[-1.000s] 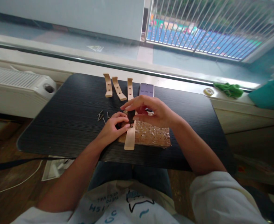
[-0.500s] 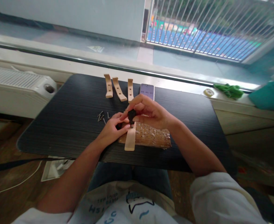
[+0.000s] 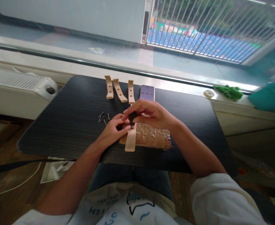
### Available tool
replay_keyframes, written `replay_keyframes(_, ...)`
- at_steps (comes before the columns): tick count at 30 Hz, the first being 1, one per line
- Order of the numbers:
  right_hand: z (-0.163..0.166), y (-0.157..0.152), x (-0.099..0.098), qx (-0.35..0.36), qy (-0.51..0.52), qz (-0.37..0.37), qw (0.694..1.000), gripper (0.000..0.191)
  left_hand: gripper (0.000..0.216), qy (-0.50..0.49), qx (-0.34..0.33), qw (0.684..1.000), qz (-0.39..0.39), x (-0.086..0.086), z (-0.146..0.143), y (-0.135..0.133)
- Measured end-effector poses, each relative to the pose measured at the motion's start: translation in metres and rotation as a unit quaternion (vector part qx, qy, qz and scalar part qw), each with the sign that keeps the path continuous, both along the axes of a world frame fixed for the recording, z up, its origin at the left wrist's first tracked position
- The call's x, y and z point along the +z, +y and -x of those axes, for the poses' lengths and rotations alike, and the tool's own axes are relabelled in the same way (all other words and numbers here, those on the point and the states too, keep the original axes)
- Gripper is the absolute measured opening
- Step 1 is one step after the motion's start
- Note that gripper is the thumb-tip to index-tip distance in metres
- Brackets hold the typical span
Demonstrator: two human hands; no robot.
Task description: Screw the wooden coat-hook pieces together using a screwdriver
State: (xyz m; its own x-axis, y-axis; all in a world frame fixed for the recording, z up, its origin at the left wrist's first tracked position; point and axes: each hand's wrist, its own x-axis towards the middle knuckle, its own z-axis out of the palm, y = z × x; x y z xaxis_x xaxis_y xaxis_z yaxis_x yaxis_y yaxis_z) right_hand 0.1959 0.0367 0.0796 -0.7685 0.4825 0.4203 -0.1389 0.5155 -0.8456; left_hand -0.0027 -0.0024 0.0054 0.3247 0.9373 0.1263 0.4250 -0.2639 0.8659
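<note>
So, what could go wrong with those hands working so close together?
The short dark-handled tool in the right hand might slip and catch the left hand, which sits right beside it. The long pale wooden strip reaches past the near edge of the shiny brown rectangular block, so pressure could perhaps tilt it. The small metal fasteners lying loose near the left hand could get knocked away.

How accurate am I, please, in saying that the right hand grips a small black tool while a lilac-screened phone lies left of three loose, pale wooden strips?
Left is wrong: the head view shows the lilac-screened phone lying right of the three loose, pale wooden strips; the right hand does grip the small black tool.
</note>
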Motion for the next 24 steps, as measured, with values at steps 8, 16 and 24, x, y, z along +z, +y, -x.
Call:
replay_keyframes(8,0.001,-0.007,0.010,-0.080,-0.033,-0.083,0.993,0.023,0.023,-0.007,0.004,1.000,-0.001,-0.001,-0.001,0.000)
replay_keyframes(16,0.002,-0.014,0.017,-0.159,-0.080,-0.094,0.980,0.022,0.020,-0.018,0.000,1.000,-0.007,0.000,-0.002,0.001)
replay_keyframes(24,0.003,-0.020,0.018,-0.215,-0.093,-0.113,0.966,0.023,0.020,-0.020,-0.005,1.000,0.000,-0.001,-0.001,0.000)
